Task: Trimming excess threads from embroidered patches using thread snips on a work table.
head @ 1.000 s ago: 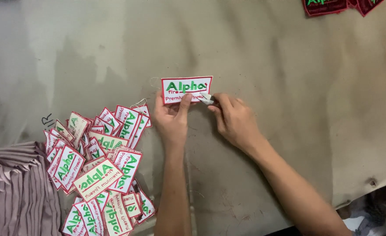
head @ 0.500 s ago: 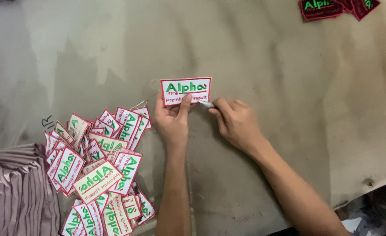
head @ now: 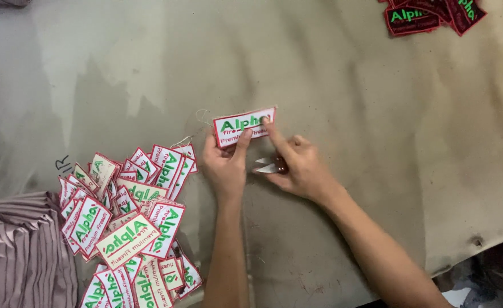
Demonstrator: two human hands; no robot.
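Hands: left hand [head: 224, 165] pinches the patch [head: 244, 126]; right hand [head: 300, 165] grips small snips [head: 267, 166], one finger on the patch.
Patch: flat on the counter [head: 348, 114], between both hands.
Left side: cloth [head: 17, 251], patch pile [head: 129, 222].
Top right: dark patches [head: 428, 14].

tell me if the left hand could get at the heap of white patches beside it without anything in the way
Probably yes. The left hand lies just right of the heap of white patches, with only bare table between. But its fingers pinch a white patch, so it would have to let go first.
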